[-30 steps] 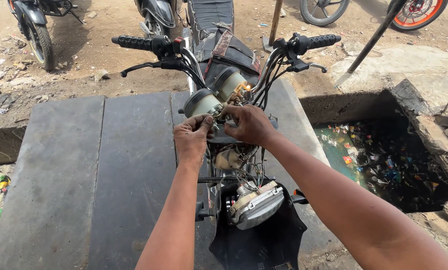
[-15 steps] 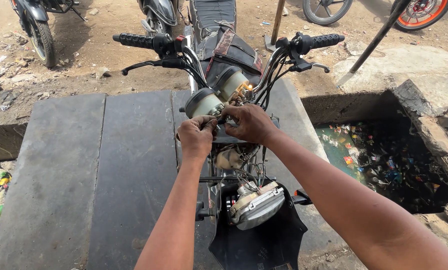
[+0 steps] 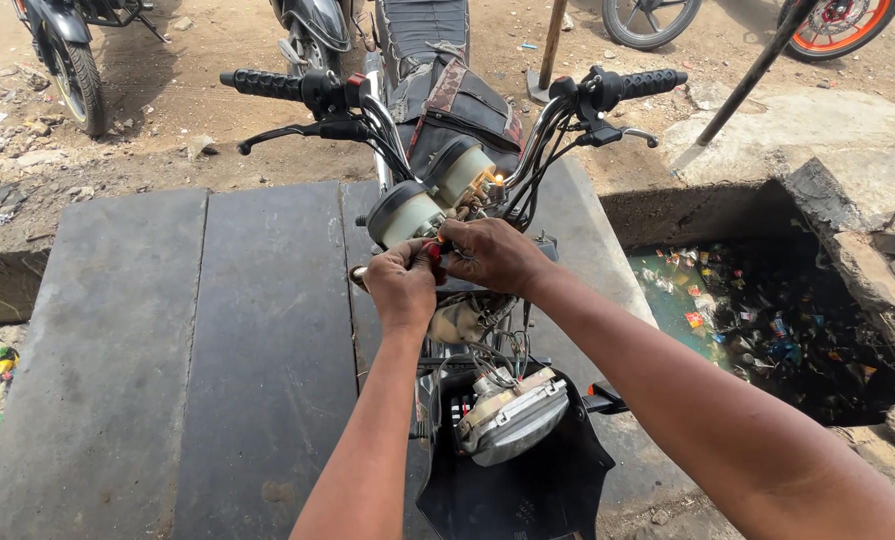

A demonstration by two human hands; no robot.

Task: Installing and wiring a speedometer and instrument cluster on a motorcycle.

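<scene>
A motorcycle stands in front of me with its front cover off, handlebar (image 3: 448,95) facing me. Two round white-backed gauges (image 3: 430,195) sit under the bar. My left hand (image 3: 400,285) and my right hand (image 3: 490,255) meet just below the gauges, fingers pinched together on a small red-tipped wire connector (image 3: 434,250) from the loose wiring. The detached headlight (image 3: 513,415) hangs below my hands on its cables over the black front fender (image 3: 528,490).
The bike rests on dark concrete slabs (image 3: 168,350). An open drain pit (image 3: 768,310) with green water and litter lies to the right. Another motorcycle's wheel (image 3: 73,75) is at the far left, more wheels at the top right, and a pole (image 3: 753,70) leans there.
The view has tilted slightly; both hands stay pinched together below the gauges with small finger movements on the wiring.
</scene>
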